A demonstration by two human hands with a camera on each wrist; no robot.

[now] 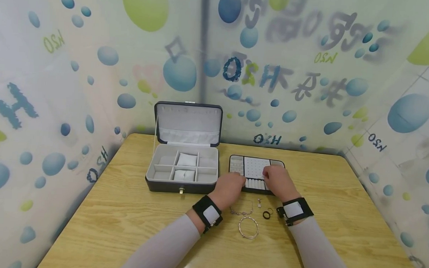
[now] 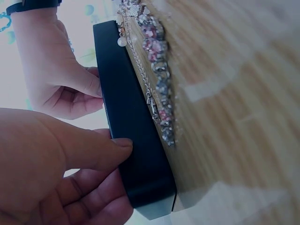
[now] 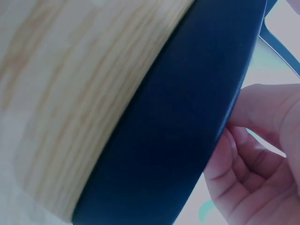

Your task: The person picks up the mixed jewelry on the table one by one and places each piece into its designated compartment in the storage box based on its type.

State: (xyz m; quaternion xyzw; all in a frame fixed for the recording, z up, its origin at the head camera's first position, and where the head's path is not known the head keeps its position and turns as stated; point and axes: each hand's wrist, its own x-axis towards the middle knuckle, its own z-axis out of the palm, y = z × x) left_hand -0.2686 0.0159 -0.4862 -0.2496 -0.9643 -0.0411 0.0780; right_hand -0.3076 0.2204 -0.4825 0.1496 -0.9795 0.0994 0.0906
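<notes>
Head view: a wooden tabletop (image 1: 124, 214) sits between walls printed with blue bubbles and mirrored "H2O". Both hands grip the jewellery tray (image 1: 255, 167) beside the open box (image 1: 184, 164).

Left wrist view: left hand (image 2: 51, 168) fingers curl around the tray's dark edge.

Right wrist view: right hand (image 3: 258, 164) fingers hold that edge.

tray's (image 1: 256, 168) near edge hidden by hands, small charm (image 1: 259, 202) unclear

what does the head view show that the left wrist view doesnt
Only the head view shows the open jewellery box, the tray's white inserts, the bangle and the black ring on the table. Only the left wrist view shows the left thumb pressed on the tray's dark side wall and a beaded chain lying beside it. Both show the left hand, the right hand and the tray that they hold.
</notes>
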